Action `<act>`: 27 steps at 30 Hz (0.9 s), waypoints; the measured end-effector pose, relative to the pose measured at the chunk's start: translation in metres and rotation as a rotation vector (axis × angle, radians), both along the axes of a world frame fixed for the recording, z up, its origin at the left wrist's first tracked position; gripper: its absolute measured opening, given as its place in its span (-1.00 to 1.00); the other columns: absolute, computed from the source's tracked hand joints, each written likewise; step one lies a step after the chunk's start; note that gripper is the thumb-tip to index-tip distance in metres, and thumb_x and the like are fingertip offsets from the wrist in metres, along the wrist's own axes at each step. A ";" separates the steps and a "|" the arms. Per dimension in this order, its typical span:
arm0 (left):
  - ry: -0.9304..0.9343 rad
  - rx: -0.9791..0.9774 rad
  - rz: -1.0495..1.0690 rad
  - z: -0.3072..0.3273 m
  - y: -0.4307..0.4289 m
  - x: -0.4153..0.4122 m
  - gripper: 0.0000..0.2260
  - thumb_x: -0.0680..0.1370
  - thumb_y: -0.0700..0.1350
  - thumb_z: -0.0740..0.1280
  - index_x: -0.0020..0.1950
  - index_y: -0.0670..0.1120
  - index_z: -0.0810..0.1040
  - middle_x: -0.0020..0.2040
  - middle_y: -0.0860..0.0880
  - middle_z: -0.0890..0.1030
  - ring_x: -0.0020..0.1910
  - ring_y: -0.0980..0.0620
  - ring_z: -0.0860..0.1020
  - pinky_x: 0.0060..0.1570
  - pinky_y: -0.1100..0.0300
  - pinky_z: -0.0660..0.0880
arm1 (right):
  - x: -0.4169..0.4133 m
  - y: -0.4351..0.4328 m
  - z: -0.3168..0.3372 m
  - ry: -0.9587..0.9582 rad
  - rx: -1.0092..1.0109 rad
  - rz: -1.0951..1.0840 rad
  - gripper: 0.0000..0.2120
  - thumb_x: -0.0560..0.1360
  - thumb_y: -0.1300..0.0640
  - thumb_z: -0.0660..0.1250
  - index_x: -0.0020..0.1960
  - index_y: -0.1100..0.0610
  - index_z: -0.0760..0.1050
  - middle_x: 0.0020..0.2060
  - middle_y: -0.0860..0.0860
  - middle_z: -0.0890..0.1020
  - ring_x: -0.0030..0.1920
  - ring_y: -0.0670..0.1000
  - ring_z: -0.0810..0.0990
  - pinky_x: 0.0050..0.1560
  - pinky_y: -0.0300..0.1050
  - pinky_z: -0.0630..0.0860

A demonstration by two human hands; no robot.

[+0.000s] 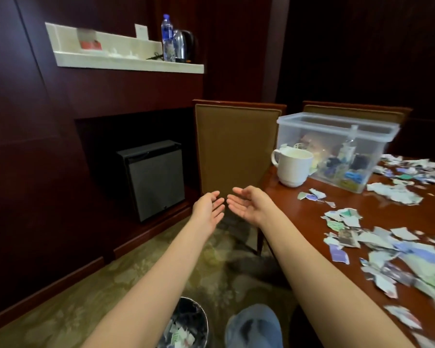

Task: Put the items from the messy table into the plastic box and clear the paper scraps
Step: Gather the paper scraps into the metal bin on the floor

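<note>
**Mia:** Where are the hands?

**Tom:** The left hand [209,209] and the right hand [246,207] are out over the floor, past the left edge of the table [299,217]. Their palms face each other. The fingers are spread and hold nothing.

**Mia:** Is there room there?

**Tom:** Yes, open carpet lies between the table and the dark wall. One bin [201,312] stands on it under the left arm, with scraps inside.

**Mia:** Where is the plastic box [332,131]?

**Tom:** On the table's far left corner, with no lid and things inside. One white mug [293,169] stands just in front of it, close to the table edge.

**Mia:** How many paper scraps [392,249]?

**Tom:** Too many to count. They cover the table right up to the near edge.

**Mia:** And chairs?

**Tom:** Two: one chair [236,151] behind the hands, one second chair [354,109] behind the box.
</note>
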State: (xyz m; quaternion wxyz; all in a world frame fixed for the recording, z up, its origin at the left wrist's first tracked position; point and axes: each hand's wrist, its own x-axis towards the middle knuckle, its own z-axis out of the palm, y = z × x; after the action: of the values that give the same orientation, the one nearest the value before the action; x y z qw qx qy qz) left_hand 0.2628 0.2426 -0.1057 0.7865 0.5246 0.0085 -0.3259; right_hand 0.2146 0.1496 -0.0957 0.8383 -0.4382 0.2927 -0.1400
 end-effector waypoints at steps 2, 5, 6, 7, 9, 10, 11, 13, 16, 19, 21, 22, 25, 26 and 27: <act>-0.025 -0.007 -0.042 0.007 -0.010 -0.012 -0.63 0.63 -0.26 -0.01 0.39 -0.19 0.37 0.39 -0.20 0.40 0.41 -0.13 0.34 0.39 0.04 0.24 | -0.017 -0.011 0.008 -0.017 -0.003 -0.036 -0.72 0.59 0.25 -0.01 -0.17 0.22 0.42 0.32 0.26 0.43 0.34 0.15 0.43 0.13 -0.07 0.40; -0.080 -0.003 -0.097 0.016 -0.028 -0.029 -0.63 0.62 -0.28 -0.01 0.38 -0.19 0.39 0.37 -0.20 0.43 0.39 -0.13 0.36 0.37 0.04 0.26 | -0.043 -0.029 0.017 -0.023 -0.010 -0.103 -0.73 0.60 0.25 0.00 -0.08 0.24 0.46 0.33 0.25 0.43 0.36 0.15 0.41 0.13 -0.07 0.41; -0.102 0.004 -0.114 0.019 -0.034 -0.035 -0.63 0.61 -0.29 0.00 0.37 -0.20 0.39 0.35 -0.20 0.44 0.38 -0.13 0.38 0.36 0.05 0.28 | -0.052 -0.033 0.020 -0.026 -0.011 -0.128 -0.72 0.60 0.25 0.00 0.01 0.27 0.48 0.33 0.25 0.44 0.35 0.15 0.42 0.14 -0.07 0.41; -0.122 0.013 -0.134 0.020 -0.040 -0.040 -0.64 0.61 -0.29 0.00 0.36 -0.19 0.40 0.34 -0.20 0.45 0.37 -0.13 0.39 0.34 0.05 0.30 | -0.062 -0.038 0.022 -0.030 -0.015 -0.153 -0.72 0.60 0.26 0.01 0.10 0.28 0.48 0.33 0.25 0.44 0.35 0.16 0.42 0.15 -0.07 0.41; -0.160 0.030 -0.181 0.021 -0.054 -0.051 -0.65 0.62 -0.27 0.02 0.35 -0.19 0.42 0.32 -0.20 0.48 0.33 -0.13 0.42 0.30 0.07 0.33 | -0.080 -0.047 0.026 -0.033 -0.038 -0.197 -0.74 0.59 0.27 0.04 0.09 0.28 0.48 0.31 0.25 0.44 0.35 0.16 0.42 0.19 -0.06 0.41; -0.179 0.044 -0.207 0.020 -0.060 -0.057 -0.65 0.62 -0.26 0.02 0.34 -0.19 0.43 0.30 -0.19 0.49 0.30 -0.12 0.44 0.28 0.09 0.34 | -0.089 -0.052 0.027 -0.027 -0.055 -0.218 -0.76 0.59 0.28 0.06 0.09 0.27 0.48 0.30 0.25 0.45 0.33 0.16 0.43 0.19 -0.06 0.41; -0.201 0.063 -0.233 0.019 -0.068 -0.062 -0.66 0.62 -0.25 0.03 0.33 -0.19 0.45 0.27 -0.19 0.50 0.25 -0.11 0.46 0.24 0.11 0.36 | -0.099 -0.057 0.028 -0.013 -0.083 -0.235 -0.75 0.58 0.27 0.08 0.15 0.27 0.47 0.28 0.25 0.47 0.30 0.15 0.46 0.16 -0.07 0.42; -0.289 0.120 -0.266 0.015 -0.084 -0.072 -0.67 0.62 -0.22 0.04 0.29 -0.20 0.48 0.14 -0.15 0.54 0.14 -0.06 0.48 0.08 0.20 0.42 | -0.117 -0.070 0.028 0.034 -0.186 -0.272 -0.75 0.59 0.25 0.09 0.20 0.25 0.45 0.18 0.22 0.54 0.15 0.12 0.51 0.09 -0.10 0.45; -0.510 0.236 -0.295 0.009 -0.107 -0.083 -0.72 0.59 -0.17 0.11 0.16 -0.15 0.56 0.03 -0.07 0.56 0.09 -0.02 0.50 0.08 0.19 0.43 | -0.145 -0.087 0.027 0.128 -0.391 -0.365 -0.75 0.57 0.25 0.18 0.19 0.31 0.48 -0.20 0.09 0.55 -0.13 0.07 0.51 -0.11 -0.18 0.51; -0.714 0.315 -0.363 0.006 -0.126 -0.097 -0.70 0.61 -0.13 0.09 0.21 -0.11 0.54 0.24 -0.09 0.53 0.24 -0.05 0.46 0.24 0.12 0.36 | -0.172 -0.097 0.021 0.332 -0.763 -0.412 -0.76 0.54 0.27 0.21 0.17 0.23 0.53 -0.17 0.00 0.55 -0.21 -0.07 0.48 -0.25 -0.27 0.44; -0.879 0.383 -0.368 0.003 -0.136 -0.107 -0.69 0.62 -0.12 0.08 0.26 -0.13 0.51 0.28 -0.08 0.50 0.28 -0.04 0.43 0.24 0.16 0.33 | -0.188 -0.099 0.014 0.460 -1.086 -0.452 -0.76 0.51 0.28 0.24 0.14 0.15 0.54 0.02 0.02 0.59 -0.05 -0.05 0.53 -0.08 -0.24 0.47; -0.984 0.408 -0.363 0.001 -0.141 -0.110 -0.71 0.62 -0.14 0.09 0.26 -0.14 0.50 0.29 -0.09 0.49 0.30 -0.04 0.42 0.25 0.18 0.31 | -0.194 -0.098 0.012 0.491 -1.222 -0.460 -0.75 0.50 0.26 0.26 0.15 0.13 0.54 0.08 0.02 0.59 0.03 -0.04 0.53 0.00 -0.24 0.46; -1.369 0.455 -0.396 -0.005 -0.155 -0.115 -0.71 0.60 -0.18 0.15 0.29 -0.13 0.48 0.37 -0.09 0.41 0.39 0.00 0.33 0.31 0.21 0.24 | -0.204 -0.101 0.013 0.628 -1.479 -0.387 -0.64 0.47 0.07 0.31 0.26 0.05 0.47 0.27 0.04 0.48 0.26 0.02 0.43 0.19 -0.13 0.38; -1.481 0.488 -0.419 -0.006 -0.160 -0.115 -0.69 0.59 -0.16 0.15 0.32 -0.10 0.46 0.43 -0.08 0.34 0.44 0.00 0.28 0.36 0.17 0.22 | -0.206 -0.103 0.013 0.720 -1.495 -0.329 -0.54 0.46 -0.04 0.32 0.33 0.01 0.40 0.36 0.06 0.39 0.35 0.06 0.34 0.29 -0.04 0.32; -1.579 0.534 -0.438 -0.006 -0.164 -0.115 -0.67 0.59 -0.14 0.15 0.36 -0.07 0.43 0.48 -0.08 0.27 0.47 -0.01 0.23 0.39 0.13 0.20 | -0.209 -0.104 0.013 0.829 -1.479 -0.253 -0.44 0.44 -0.15 0.31 0.40 -0.04 0.30 0.44 0.07 0.27 0.44 0.11 0.21 0.38 0.09 0.22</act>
State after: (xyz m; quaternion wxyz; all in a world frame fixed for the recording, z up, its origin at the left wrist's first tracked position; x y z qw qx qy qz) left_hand 0.1474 0.0789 -0.1112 0.3319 0.7547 -0.5660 0.0030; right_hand 0.0060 0.0458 -0.0830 0.1404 -0.8522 0.4555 -0.2158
